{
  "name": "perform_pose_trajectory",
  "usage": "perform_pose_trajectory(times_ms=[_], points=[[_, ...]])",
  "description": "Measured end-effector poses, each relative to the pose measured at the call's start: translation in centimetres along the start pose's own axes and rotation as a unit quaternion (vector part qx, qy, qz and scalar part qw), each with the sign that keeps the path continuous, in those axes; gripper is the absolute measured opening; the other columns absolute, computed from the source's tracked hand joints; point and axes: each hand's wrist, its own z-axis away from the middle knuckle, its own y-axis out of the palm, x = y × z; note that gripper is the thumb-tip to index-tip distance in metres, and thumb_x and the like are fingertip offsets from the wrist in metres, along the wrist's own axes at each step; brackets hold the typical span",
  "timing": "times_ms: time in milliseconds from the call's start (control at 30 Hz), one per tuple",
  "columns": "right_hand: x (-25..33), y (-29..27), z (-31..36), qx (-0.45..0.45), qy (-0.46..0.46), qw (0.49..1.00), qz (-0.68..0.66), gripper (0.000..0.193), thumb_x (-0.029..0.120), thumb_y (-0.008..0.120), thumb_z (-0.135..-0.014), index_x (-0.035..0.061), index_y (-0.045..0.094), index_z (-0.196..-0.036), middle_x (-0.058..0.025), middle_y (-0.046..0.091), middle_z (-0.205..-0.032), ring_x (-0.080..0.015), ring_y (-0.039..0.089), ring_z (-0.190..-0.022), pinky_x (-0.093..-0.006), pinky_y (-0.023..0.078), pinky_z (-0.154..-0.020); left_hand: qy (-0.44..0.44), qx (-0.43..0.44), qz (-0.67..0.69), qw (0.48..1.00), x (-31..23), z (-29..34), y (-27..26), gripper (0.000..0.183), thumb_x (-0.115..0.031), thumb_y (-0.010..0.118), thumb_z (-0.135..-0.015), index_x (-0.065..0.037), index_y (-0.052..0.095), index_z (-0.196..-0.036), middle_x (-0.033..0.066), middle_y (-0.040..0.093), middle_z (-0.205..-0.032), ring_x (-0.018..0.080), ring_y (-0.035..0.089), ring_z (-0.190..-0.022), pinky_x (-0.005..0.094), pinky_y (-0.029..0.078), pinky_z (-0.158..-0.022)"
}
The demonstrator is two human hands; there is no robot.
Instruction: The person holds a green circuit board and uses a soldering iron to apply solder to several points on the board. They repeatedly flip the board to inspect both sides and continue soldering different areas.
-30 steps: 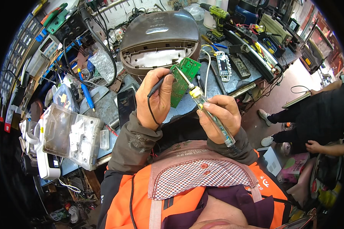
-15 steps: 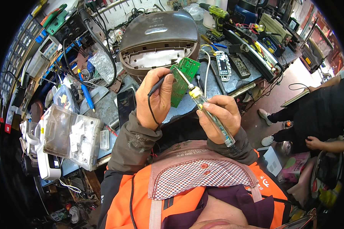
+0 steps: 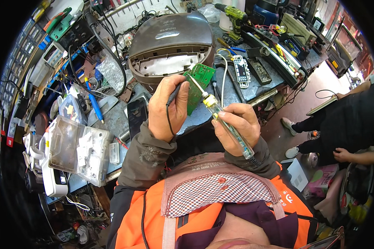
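Observation:
My left hand [image 3: 168, 107] is closed on a green circuit board [image 3: 203, 76], which is tilted above the bench's front edge. A black cable with a thick sleeve [image 3: 173, 95] passes under its fingers and hangs over the palm; its upper end is hidden at the board. In my right hand [image 3: 238, 128] is a soldering iron [image 3: 227, 123] with a clear handle and yellow collar. The iron's tip points up and left against or just over the board's face; I cannot tell whether it touches. Behind the board stands a brown appliance housing [image 3: 170, 35] with an opening in its front.
Left on the bench are an open clear parts box [image 3: 92, 155], a phone [image 3: 137, 115] and a blue pen-shaped tool [image 3: 95, 107]. A white plastic frame [image 3: 241, 71] and a green drill [image 3: 235, 20] lie to the right. Another person [image 3: 345, 120] is at the far right.
The circuit board has turned slightly in my left hand, and the soldering iron has shifted a little to the left. Both hands keep their hold.

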Motion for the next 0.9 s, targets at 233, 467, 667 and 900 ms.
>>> perform_pose_trajectory(times_ms=[233, 467, 667, 900], points=[[1.0, -1.1, -0.1, -0.021, -0.018, 0.999, 0.016, 0.038, -0.009, 0.083, -0.079, 0.0026, 0.072, -0.114, -0.0152, 0.064, -0.110, -0.0212, 0.068, -0.086, -0.0307, 0.060, -0.072, 0.025, -0.004, 0.009, 1.000, 0.3, 0.6, -0.4, 0.017, -0.008, 0.062, -0.109, 0.004, 0.065, -0.121, 0.0108, 0.071, -0.106, 0.0174, 0.074, -0.095, 0.0285, 0.059, -0.085], [-1.3, -6.4, -0.3, -0.103, -0.098, 0.961, 0.238, 0.030, -0.006, 0.081, -0.081, -0.0002, 0.069, -0.108, -0.0123, 0.067, -0.109, -0.0314, 0.068, -0.090, -0.0403, 0.059, -0.073, 0.024, -0.090, 0.046, 0.995, 1.2, 4.3, -3.2, 0.017, -0.001, 0.060, -0.105, 0.006, 0.066, -0.119, 0.0199, 0.072, -0.106, 0.0267, 0.071, -0.092, 0.0360, 0.057, -0.085], [-14.6, -11.0, 3.5, -0.305, 0.258, 0.906, 0.142, 0.021, 0.005, 0.080, -0.091, -0.0023, 0.072, -0.109, -0.0105, 0.073, -0.092, -0.0178, 0.068, -0.081, -0.0331, 0.055, -0.075, 0.109, -0.105, -0.001, 0.988, 2.8, 10.5, -5.7, 0.020, -0.002, 0.056, -0.105, 0.004, 0.062, -0.123, 0.0210, 0.071, -0.101, 0.0290, 0.069, -0.084, 0.0396, 0.058, -0.077], [-16.4, -12.6, 0.3, -0.350, 0.314, 0.882, 0.028, 0.019, 0.008, 0.080, -0.094, -0.0030, 0.073, -0.107, -0.0087, 0.075, -0.086, -0.0121, 0.068, -0.072, -0.0270, 0.054, -0.065, 0.094, 0.198, -0.232, 0.948, 2.1, 10.6, -4.3, 0.034, 0.007, 0.074, -0.084, -0.002, 0.072, -0.116, 0.0124, 0.067, -0.089, 0.0318, 0.066, -0.074, 0.0421, 0.052, -0.065]])
